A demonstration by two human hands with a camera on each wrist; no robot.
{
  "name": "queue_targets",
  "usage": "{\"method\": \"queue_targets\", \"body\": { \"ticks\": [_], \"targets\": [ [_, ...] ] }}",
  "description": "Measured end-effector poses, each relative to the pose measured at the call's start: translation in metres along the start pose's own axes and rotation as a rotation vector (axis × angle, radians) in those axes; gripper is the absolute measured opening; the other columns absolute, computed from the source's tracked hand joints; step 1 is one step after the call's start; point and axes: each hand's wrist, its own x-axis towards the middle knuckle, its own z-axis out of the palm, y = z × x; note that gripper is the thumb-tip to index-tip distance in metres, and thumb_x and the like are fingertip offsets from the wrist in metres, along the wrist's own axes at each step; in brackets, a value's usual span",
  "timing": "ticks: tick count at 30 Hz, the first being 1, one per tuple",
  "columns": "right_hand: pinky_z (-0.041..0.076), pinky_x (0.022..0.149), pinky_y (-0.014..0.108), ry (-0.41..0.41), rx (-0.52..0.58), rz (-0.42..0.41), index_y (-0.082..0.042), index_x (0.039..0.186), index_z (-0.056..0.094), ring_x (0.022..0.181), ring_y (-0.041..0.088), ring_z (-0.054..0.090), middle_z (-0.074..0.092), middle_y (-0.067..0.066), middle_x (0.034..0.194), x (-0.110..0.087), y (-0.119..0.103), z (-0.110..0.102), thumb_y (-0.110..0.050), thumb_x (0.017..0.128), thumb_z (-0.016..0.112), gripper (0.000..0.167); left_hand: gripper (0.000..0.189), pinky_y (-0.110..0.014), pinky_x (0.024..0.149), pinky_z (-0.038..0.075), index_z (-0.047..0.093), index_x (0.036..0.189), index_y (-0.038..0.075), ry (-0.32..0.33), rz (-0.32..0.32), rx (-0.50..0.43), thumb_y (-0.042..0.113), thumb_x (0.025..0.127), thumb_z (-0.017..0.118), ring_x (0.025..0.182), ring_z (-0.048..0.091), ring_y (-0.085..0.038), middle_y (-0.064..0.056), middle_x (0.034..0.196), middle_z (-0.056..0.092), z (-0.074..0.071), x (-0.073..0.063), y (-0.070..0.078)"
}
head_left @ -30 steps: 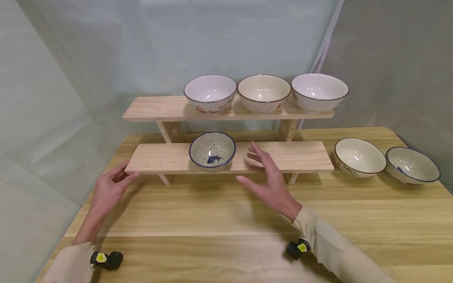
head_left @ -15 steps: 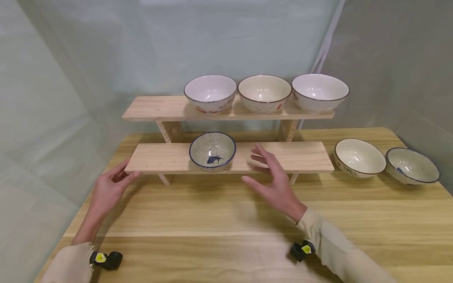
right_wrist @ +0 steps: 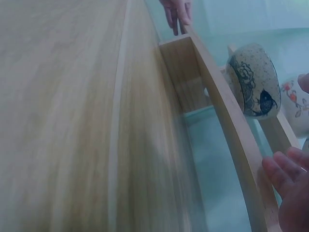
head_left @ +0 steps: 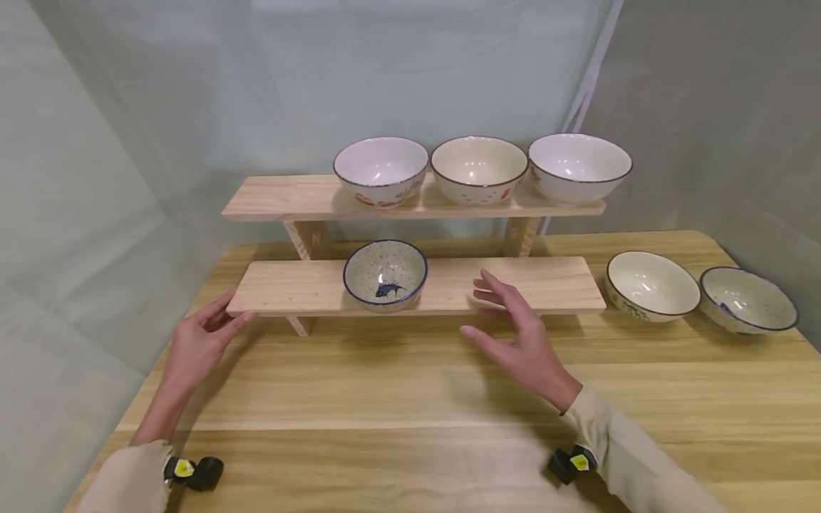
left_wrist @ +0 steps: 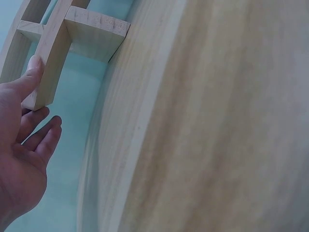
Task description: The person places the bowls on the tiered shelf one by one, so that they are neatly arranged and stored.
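Note:
My left hand (head_left: 195, 345) holds the left front corner of the two-tier wooden shelf's lower board (head_left: 288, 285). In the left wrist view the thumb (left_wrist: 30, 77) lies along the board's front edge, and the fingertips are at its end. My right hand (head_left: 522, 349) has its fingers spread and is at the front of the lower board, right of a speckled blue-rimmed bowl (head_left: 385, 274) with a blue fish inside. A gap separates that hand from the bowl, and it holds nothing. Whether its fingertips touch the board I cannot tell.
A white bowl (head_left: 380, 167), a cream bowl (head_left: 479, 167) and another white bowl (head_left: 579, 165) stand in a row on the upper board (head_left: 282, 196). On the wooden table (head_left: 359, 399), right of the shelf, sit a cream bowl (head_left: 651, 285) and a speckled bowl (head_left: 747, 299).
My right hand has moved to the right and slightly toward me, away from the speckled bowl on the lower board. The left hand and all the bowls have stayed in place.

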Motion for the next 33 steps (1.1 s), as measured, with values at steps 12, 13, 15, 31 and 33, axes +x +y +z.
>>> {"method": "queue_targets", "body": {
  "ticks": [12, 13, 15, 31, 33],
  "targets": [
    [0.053, 0.097, 0.038, -0.002, -0.041, 0.017, -0.003, 0.157, 0.042, 0.125, 0.036, 0.058, 0.054, 0.023, 0.145, -0.015, -0.003, -0.023, 0.018, 0.085, 0.074, 0.081, 0.070, -0.004, 0.078, 0.045, 0.043, 0.156, 0.000, 0.006, 0.005, 0.012, 0.034, 0.102, 0.070, 0.118, 0.058, -0.006, -0.031, 0.142, 0.054, 0.002, 0.000, 0.002],
    [0.054, 0.096, 0.037, -0.001, -0.042, 0.021, -0.002, 0.156, 0.043, 0.125, 0.034, 0.059, 0.054, 0.023, 0.144, -0.016, -0.003, -0.024, 0.018, 0.085, 0.074, 0.080, 0.070, -0.004, 0.078, 0.044, 0.043, 0.156, 0.000, 0.008, 0.004, 0.014, 0.034, 0.102, 0.070, 0.117, 0.058, -0.006, -0.031, 0.142, 0.054, 0.002, 0.000, 0.002],
    [0.054, 0.096, 0.037, 0.002, -0.049, 0.024, 0.001, 0.155, 0.043, 0.124, 0.032, 0.060, 0.055, 0.023, 0.143, -0.019, -0.003, -0.027, 0.018, 0.085, 0.074, 0.079, 0.070, -0.004, 0.078, 0.044, 0.043, 0.156, 0.000, 0.008, 0.003, 0.018, 0.035, 0.102, 0.070, 0.117, 0.058, -0.005, -0.031, 0.142, 0.054, 0.001, 0.000, 0.002],
    [0.053, 0.094, 0.028, 0.023, -0.129, 0.067, 0.002, 0.153, 0.044, 0.122, 0.021, 0.061, 0.056, 0.024, 0.141, -0.038, -0.006, -0.055, 0.021, 0.084, 0.073, 0.077, 0.071, -0.004, 0.078, 0.044, 0.041, 0.156, 0.000, -0.005, -0.005, 0.021, 0.035, 0.102, 0.069, 0.128, 0.057, -0.031, -0.031, 0.145, 0.052, 0.002, 0.000, 0.001],
    [0.052, 0.096, 0.028, 0.021, -0.143, 0.082, 0.003, 0.153, 0.044, 0.122, 0.022, 0.061, 0.056, 0.025, 0.140, -0.042, -0.005, -0.060, 0.020, 0.085, 0.072, 0.076, 0.071, -0.004, 0.078, 0.044, 0.041, 0.157, 0.000, -0.004, -0.007, 0.018, 0.035, 0.102, 0.069, 0.127, 0.057, -0.028, -0.031, 0.145, 0.052, 0.002, 0.000, 0.001]
  ]
}}
